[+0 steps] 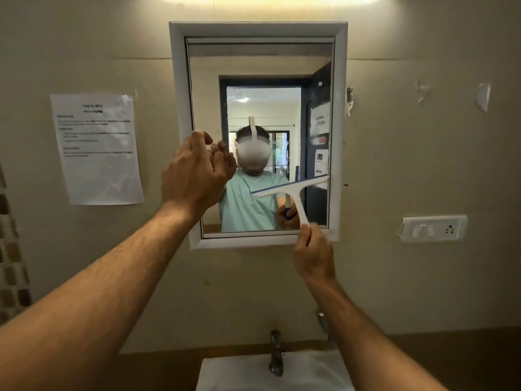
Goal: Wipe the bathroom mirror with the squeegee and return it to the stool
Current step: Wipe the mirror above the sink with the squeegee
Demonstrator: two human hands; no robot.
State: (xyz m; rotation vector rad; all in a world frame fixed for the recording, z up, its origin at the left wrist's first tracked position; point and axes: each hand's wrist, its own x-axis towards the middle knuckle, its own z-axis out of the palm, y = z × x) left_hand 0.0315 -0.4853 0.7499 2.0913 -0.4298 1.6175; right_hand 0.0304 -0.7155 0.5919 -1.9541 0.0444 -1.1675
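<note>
The white-framed mirror hangs on the wall straight ahead. A white squeegee with a blue-edged blade lies tilted against the lower right of the glass, its right end higher. My right hand grips its handle just below the mirror's bottom edge. My left hand is raised in front of the mirror's left side, fingers loosely curled and holding nothing; whether they touch the glass I cannot tell. The stool is out of view.
A printed paper sheet is taped to the wall left of the mirror. A switch and socket plate sits at the right. Below are a metal tap and a white basin.
</note>
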